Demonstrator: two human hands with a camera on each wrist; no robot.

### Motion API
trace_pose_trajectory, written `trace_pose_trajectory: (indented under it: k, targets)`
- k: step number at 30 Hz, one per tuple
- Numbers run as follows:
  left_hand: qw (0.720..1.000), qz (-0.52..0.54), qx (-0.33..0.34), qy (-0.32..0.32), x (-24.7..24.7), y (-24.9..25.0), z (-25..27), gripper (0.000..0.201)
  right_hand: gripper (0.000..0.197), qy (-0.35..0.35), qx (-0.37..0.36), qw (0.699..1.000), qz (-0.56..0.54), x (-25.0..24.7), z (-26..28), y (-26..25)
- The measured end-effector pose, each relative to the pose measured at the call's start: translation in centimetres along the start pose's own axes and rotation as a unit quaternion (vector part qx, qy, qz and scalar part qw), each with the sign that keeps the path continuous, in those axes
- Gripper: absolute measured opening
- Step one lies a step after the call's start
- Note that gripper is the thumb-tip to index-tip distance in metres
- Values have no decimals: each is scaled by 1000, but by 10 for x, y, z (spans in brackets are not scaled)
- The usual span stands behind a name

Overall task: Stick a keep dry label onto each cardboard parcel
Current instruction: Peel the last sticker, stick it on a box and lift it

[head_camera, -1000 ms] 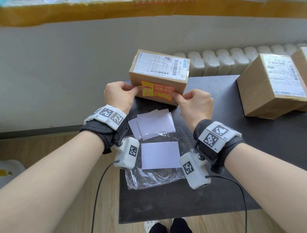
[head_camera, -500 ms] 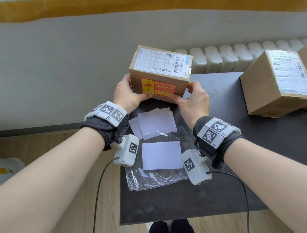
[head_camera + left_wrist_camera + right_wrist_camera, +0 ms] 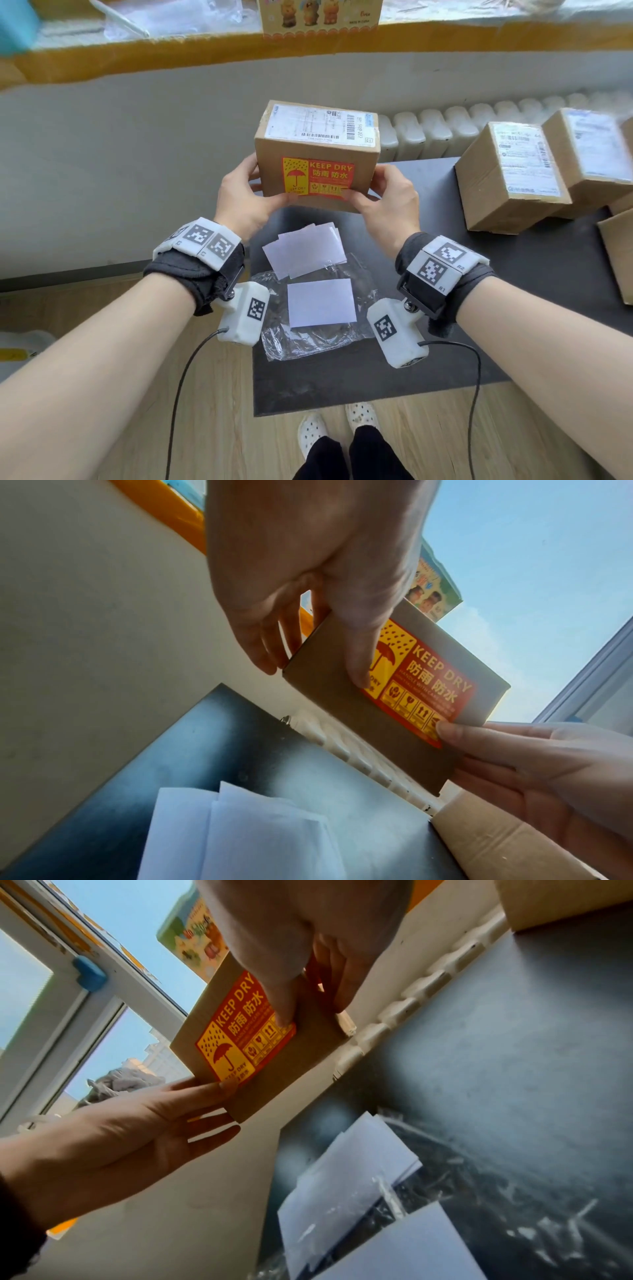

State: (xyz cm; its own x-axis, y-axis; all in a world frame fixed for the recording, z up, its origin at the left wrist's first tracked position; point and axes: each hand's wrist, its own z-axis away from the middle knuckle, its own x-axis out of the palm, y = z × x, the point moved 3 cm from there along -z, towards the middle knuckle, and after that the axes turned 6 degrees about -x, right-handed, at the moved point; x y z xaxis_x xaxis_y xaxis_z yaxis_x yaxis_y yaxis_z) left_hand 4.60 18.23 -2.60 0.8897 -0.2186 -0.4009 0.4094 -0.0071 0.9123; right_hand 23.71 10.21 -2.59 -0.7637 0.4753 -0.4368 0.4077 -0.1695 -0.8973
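I hold a cardboard parcel (image 3: 317, 137) up above the dark table (image 3: 513, 274), its front face towards me. A red and yellow keep dry label (image 3: 318, 176) is stuck flat on that face. My left hand (image 3: 245, 198) grips the parcel's left end, its thumb lying on the label's lower left corner (image 3: 373, 674). My right hand (image 3: 387, 202) grips the right end, thumb tip on the label's lower right corner (image 3: 284, 1020). The fingers of both hands go behind the parcel. A white shipping label (image 3: 320, 125) covers its top.
White backing sheets (image 3: 305, 253) lie fanned on the table below the parcel. Another white sheet (image 3: 321, 301) rests on a crumpled clear bag (image 3: 284, 339). More cardboard parcels (image 3: 510, 178) stand at the right. A radiator (image 3: 428, 132) and a wall stand behind.
The parcel has come up off the table. Both hands moved from pressing the label's edges to gripping the parcel's ends, and lifted it towards me.
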Motion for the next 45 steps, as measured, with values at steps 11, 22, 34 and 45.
trace_pose_trajectory:
  k: [11, 22, 34, 45]
  targets:
    - [998, -5, -3, -60, 30, 77, 84, 61, 58, -48, 13, 998, -28, -111, 50, -28]
    - [992, 2, -67, -106, 119, 77, 146, 71, 54, -131, 68, 989, 6, -187, 80, 29]
    - [983, -87, -134, -89, 152, 53, 160, 58, 52, -214, 127, 969, 18, -193, 81, 75]
    - [982, -106, -149, -53, 166, 52, 157, 52, 73, -221, 147, 962, 61, -180, 73, 100]
